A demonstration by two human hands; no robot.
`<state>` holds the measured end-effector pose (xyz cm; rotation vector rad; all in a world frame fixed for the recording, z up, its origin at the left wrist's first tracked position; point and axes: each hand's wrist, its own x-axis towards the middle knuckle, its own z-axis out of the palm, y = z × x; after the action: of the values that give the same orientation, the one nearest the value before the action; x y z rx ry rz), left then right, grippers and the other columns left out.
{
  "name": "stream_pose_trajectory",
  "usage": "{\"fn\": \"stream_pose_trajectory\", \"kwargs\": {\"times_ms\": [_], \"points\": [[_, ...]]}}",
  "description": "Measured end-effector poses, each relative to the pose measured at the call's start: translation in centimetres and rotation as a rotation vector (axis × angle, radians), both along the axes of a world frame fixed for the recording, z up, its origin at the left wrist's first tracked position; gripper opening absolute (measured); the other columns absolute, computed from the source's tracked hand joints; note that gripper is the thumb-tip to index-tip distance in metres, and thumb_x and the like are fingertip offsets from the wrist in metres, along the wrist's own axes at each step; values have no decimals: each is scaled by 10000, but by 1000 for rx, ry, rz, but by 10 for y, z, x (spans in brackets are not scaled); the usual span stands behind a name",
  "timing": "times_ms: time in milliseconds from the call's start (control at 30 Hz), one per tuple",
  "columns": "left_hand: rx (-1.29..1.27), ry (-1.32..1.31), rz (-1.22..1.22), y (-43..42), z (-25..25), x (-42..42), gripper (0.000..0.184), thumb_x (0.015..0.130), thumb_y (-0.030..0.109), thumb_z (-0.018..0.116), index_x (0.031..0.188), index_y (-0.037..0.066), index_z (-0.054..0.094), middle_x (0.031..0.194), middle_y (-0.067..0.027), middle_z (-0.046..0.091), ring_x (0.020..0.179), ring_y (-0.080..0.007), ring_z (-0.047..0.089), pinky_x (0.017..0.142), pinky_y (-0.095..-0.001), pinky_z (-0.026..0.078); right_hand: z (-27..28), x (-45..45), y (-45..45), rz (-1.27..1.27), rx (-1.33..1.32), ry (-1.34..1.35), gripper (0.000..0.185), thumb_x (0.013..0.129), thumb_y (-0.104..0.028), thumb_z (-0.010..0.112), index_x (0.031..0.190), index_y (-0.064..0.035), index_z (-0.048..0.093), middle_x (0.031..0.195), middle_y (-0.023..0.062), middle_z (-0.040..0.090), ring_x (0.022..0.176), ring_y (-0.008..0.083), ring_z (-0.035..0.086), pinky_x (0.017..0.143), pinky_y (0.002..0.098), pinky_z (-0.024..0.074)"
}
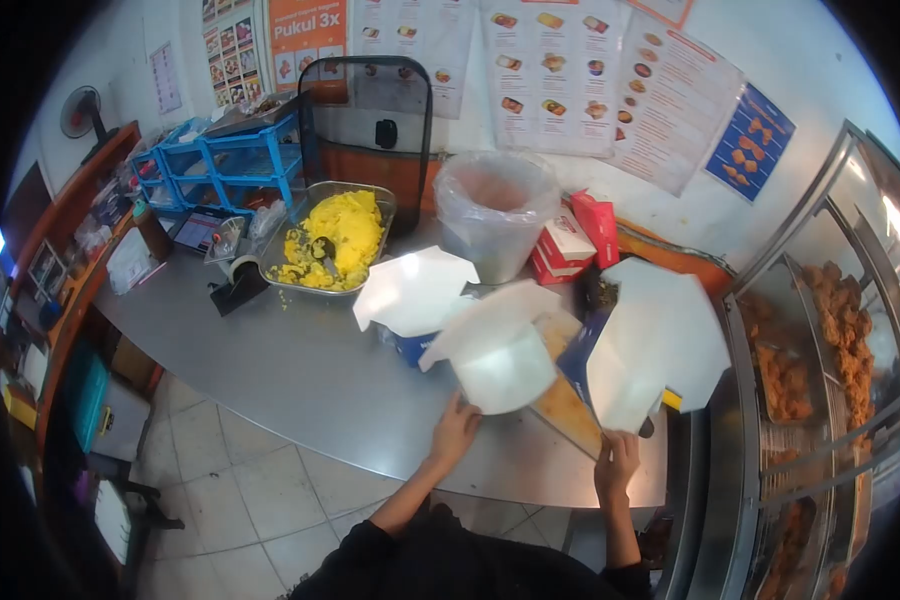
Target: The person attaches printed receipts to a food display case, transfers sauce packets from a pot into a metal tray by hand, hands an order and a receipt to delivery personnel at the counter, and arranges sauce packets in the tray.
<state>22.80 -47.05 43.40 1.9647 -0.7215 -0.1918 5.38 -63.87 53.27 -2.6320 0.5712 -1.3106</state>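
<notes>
Three open paper takeaway boxes with white insides stand on the metal counter. My left hand (455, 432) is at the near edge of the middle takeaway box (505, 365), its fingers closed against that edge. Blue outer walls show on the left takeaway box (415, 290) and on the right takeaway box (660, 350). Below the right one, my right hand (618, 460) has curled fingers by the corner of a stained cutting board (570, 415). What they grip, if anything, is too small to tell. The boxes cover part of the board.
A metal tray (315, 291) holds yellow rice and a dark-handled scoop. Behind the boxes are a plastic-lined bucket (495, 230) and red-and-white boxes (570, 245). A tape dispenser (238, 285) sits left. At right is a glass display cabinet (820, 350) with fried chicken.
</notes>
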Motion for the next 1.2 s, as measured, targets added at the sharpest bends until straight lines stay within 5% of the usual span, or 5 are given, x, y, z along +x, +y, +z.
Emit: {"fn": "stream_pose_trajectory", "kwargs": {"times_ms": [200, 300, 467, 767, 1200], "points": [[-217, -439, 325, 41, -2, 62, 273, 664, 55, 578, 928, 38, 511, 1169, -146, 397, 979, -298, 459, 799, -381, 386, -42, 113, 9, 382, -33, 211, 151, 645, -14, 531, 782, -76, 549, 791, 62, 543, 773, 236, 518, 705, 366, 416], [-190, -500, 440, 51, 32, 112, 275, 651, 63, 588, 914, 32, 515, 1063, -134, 463, 960, -286, 455, 793, -367, 381, -45, 116, 5, 496, 38, 534, 215, 641, -29, 563, 831, -119, 518, 884, 26, 524, 897, 218, 483, 930, 560, 129], [46, -245, -80, 39, 42, 150, 199, 660, 101, 600, 820, 11, 524, 831, -116, 524, 891, -291, 464, 781, -365, 373, -50, 117, -5, 429, -84, 592, 222, 602, -25, 575, 782, -139, 516, 823, 22, 511, 853, 208, 488, 905, 589, 155], [-293, -340, 536, 149, 75, 77, 191, 713, 106, 599, 785, -10, 466, 722, -142, 455, 683, -280, 441, 612, -349, 356, -84, 124, 19, 203, -55, 445, 150, 641, -40, 500, 748, -132, 551, 679, 14, 469, 761, 195, 485, 862, 643, 162], [516, -1007, -650, 37, 162, 105, 101, 649, 146, 571, 737, 116, 530, 743, -34, 483, 846, -207, 459, 885, -468, 334, -98, 129, 36, 115, -17, 433, 259, 689, -131, 526, 944, -88, 523, 914, 100, 468, 1030, 286, 394, 907, 611, 133]]}}
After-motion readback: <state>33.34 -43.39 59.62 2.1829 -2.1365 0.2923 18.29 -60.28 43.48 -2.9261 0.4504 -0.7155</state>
